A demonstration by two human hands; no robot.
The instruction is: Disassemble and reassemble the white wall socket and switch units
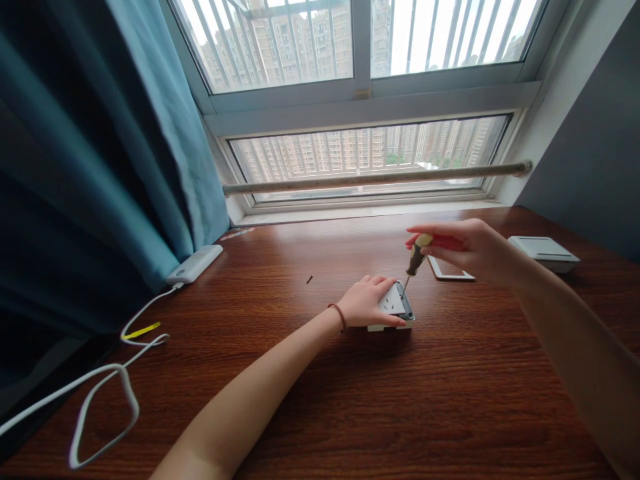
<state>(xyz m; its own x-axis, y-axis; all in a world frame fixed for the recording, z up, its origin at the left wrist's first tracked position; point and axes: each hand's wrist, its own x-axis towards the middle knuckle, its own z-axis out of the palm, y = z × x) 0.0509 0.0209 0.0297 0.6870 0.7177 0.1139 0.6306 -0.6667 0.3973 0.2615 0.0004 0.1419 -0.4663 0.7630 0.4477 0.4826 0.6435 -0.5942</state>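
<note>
A white wall socket (pixel 393 303) lies on the wooden desk, its grey mounting edge bare on the right side. My left hand (pixel 367 303) grips it from the left, fingers over the far side and thumb along the near side. With my right hand (pixel 457 243) I hold a screwdriver (pixel 416 257) by its yellow-and-dark handle, fingers closed around the top. The tool stands nearly upright, its tip down at the socket's right edge. A small dark screw (pixel 309 279) rests on the desk to the left. Whether a screw sits under the tip is too small to tell.
Behind my right hand lies a white frame (pixel 450 270), and farther right a white box-like socket piece (pixel 543 252). At left are a white power strip (pixel 195 265), its looped cable (pixel 133 393) and a yellow strip (pixel 143 331). A blue curtain (pixel 165 133) hangs there.
</note>
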